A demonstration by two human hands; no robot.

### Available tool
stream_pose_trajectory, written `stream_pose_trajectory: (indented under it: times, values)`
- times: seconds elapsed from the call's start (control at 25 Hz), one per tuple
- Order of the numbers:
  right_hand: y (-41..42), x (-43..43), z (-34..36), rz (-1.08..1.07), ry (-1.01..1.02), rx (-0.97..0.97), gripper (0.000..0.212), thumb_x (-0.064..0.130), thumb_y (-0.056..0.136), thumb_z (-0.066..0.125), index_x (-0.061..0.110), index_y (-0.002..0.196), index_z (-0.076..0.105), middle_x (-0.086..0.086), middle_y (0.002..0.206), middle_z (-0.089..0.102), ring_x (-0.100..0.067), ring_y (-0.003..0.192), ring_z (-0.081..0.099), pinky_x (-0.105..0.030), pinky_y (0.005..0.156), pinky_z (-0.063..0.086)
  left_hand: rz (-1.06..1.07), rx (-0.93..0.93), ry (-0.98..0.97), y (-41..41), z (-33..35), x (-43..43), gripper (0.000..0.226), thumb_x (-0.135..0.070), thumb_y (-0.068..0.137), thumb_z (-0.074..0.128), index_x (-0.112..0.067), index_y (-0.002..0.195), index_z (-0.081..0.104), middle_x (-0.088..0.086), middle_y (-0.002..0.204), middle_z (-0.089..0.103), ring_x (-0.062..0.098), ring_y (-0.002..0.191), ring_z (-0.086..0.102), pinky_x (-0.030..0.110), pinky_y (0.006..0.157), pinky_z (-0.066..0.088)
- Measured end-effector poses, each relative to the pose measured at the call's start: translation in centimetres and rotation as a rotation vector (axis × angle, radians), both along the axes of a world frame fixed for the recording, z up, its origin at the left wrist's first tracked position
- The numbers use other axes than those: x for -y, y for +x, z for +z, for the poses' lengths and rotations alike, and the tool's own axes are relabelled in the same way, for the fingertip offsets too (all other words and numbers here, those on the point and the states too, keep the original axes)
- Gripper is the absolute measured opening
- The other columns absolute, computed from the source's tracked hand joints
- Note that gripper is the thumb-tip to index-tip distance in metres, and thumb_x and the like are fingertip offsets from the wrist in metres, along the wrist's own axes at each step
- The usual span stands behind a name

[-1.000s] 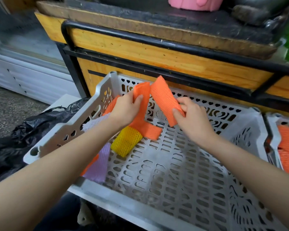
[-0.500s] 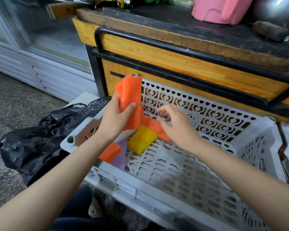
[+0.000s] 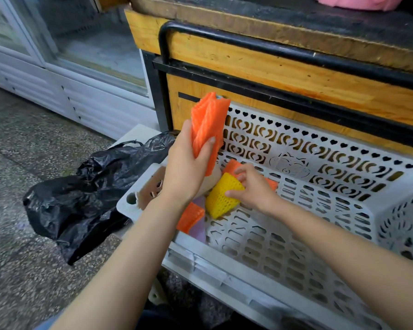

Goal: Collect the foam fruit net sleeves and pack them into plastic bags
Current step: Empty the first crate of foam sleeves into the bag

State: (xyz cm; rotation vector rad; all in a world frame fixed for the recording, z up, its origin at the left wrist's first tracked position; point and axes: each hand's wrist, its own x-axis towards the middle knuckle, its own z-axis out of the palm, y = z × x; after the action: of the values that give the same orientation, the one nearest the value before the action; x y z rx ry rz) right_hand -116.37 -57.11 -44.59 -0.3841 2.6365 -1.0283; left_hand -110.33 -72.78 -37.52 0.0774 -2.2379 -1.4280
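Note:
My left hand (image 3: 188, 167) grips a bunch of flattened orange foam net sleeves (image 3: 208, 125), held upright above the left end of a grey perforated plastic crate (image 3: 296, 239). Down in the crate, my right hand (image 3: 253, 189) pinches a yellow foam net sleeve (image 3: 221, 198) between thumb and fingers. Loose orange sleeves lie around it, one (image 3: 190, 216) under my left forearm and another (image 3: 231, 166) behind the yellow one. A pale purple sleeve (image 3: 198, 231) lies at the crate's front left corner. A crumpled black plastic bag (image 3: 81, 194) sits on the floor to the crate's left.
A wooden stand with a black metal frame (image 3: 284, 75) rises right behind the crate. A white glass-door cabinet (image 3: 65, 67) stands at the back left. Speckled stone floor (image 3: 22, 270) spreads to the left. A pink container (image 3: 358, 2) sits on the stand's top.
My right hand has dropped from the orange sleeves onto the yellow sleeve and taken hold of it. My left hand still holds the orange bunch, raised a little higher.

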Motion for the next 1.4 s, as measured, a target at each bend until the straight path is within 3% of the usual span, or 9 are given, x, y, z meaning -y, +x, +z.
stream_pose_trajectory:
  times: [0.16,0.36,0.48,0.64,0.72,0.84,1.04,1.24,1.4]
  values:
    - [-3.3,-2.4,0.5,-0.112,0.081,-0.028,0.075,0.02,0.079,0.075,0.004,0.139,0.033,-0.012,0.14,0.042,-0.026,0.127,0.042,-0.031,0.099,0.037,-0.02,0.023,0.035,0.0,0.0,0.0,0.017,-0.025,0.095,0.053,-0.027,0.106,0.041,-0.011,0.092,0.057,0.006,0.086,0.06,0.024,0.074,0.054]
    - [-4.7,-5.0,-2.2,0.007,0.325,0.105,0.038,0.023,0.087,0.065,0.003,0.118,0.056,-0.015,0.11,0.064,-0.028,0.101,0.06,-0.034,0.084,0.046,-0.028,0.037,0.06,0.0,0.2,0.0,0.018,-0.027,0.096,0.052,-0.036,0.101,0.039,-0.014,0.093,0.055,0.009,0.088,0.061,0.037,0.077,0.057]
    - [-4.4,-4.9,-1.8,-0.03,0.454,-0.01,0.037,0.041,0.087,0.06,0.01,0.106,0.06,-0.009,0.106,0.064,-0.03,0.107,0.054,-0.039,0.093,0.038,0.001,0.037,0.052,-0.1,0.0,0.1,0.017,-0.027,0.096,0.052,-0.031,0.107,0.04,-0.01,0.096,0.057,0.012,0.089,0.061,0.038,0.079,0.056]
    - [-2.2,-3.7,2.3,-0.294,0.039,-0.216,0.043,0.036,0.089,0.058,0.005,0.119,0.05,-0.009,0.118,0.05,-0.024,0.11,0.05,-0.035,0.09,0.046,0.063,0.083,0.035,-0.4,-0.1,0.3,0.017,-0.029,0.096,0.051,-0.024,0.109,0.041,-0.001,0.099,0.059,0.017,0.089,0.061,0.042,0.079,0.054]
    - [0.3,-2.2,5.3,-0.251,-0.092,-0.275,0.048,0.031,0.09,0.058,0.008,0.128,0.042,-0.004,0.119,0.043,-0.011,0.098,0.048,-0.014,0.073,0.041,0.039,0.147,0.015,-0.5,-0.2,0.0,0.017,-0.03,0.097,0.048,-0.02,0.107,0.04,-0.004,0.093,0.056,0.018,0.089,0.059,0.041,0.079,0.052]
    - [3.6,0.9,8.6,-0.038,-0.15,-0.294,0.062,0.029,0.089,0.06,0.016,0.141,0.028,0.004,0.119,0.034,-0.006,0.103,0.041,-0.005,0.067,0.035,-0.075,0.194,0.112,-0.3,-0.2,-0.4,0.028,-0.044,0.097,0.041,-0.019,0.109,0.042,-0.004,0.095,0.054,0.018,0.092,0.056,0.046,0.086,0.05]
    - [4.6,2.4,10.9,0.302,-0.23,-0.166,0.092,0.018,0.079,0.073,0.023,0.15,0.015,0.007,0.143,0.027,-0.004,0.126,0.034,-0.011,0.096,0.035,-0.254,0.129,0.474,0.2,0.4,-0.2,0.077,-0.048,0.077,0.063,-0.015,0.137,0.028,0.002,0.125,0.051,0.011,0.113,0.056,0.03,0.094,0.051]
    - [2.3,0.9,8.8,0.126,-0.442,-0.077,0.051,0.0,0.087,0.059,0.022,0.131,0.045,0.017,0.123,0.052,0.003,0.108,0.056,-0.019,0.094,0.048,0.078,0.004,0.296,0.0,0.4,0.3,0.049,-0.033,0.073,0.069,-0.023,0.114,0.044,-0.012,0.098,0.06,0.003,0.088,0.061,0.031,0.082,0.053]
    - [1.2,1.8,4.1,-0.05,-0.204,0.166,0.048,0.02,0.093,0.057,0.007,0.135,0.038,0.001,0.117,0.056,-0.002,0.092,0.053,-0.012,0.075,0.046,0.143,-0.027,0.259,-0.1,0.5,0.6,0.041,-0.024,0.082,0.071,-0.028,0.111,0.042,-0.017,0.091,0.057,-0.005,0.078,0.058,0.02,0.074,0.052]
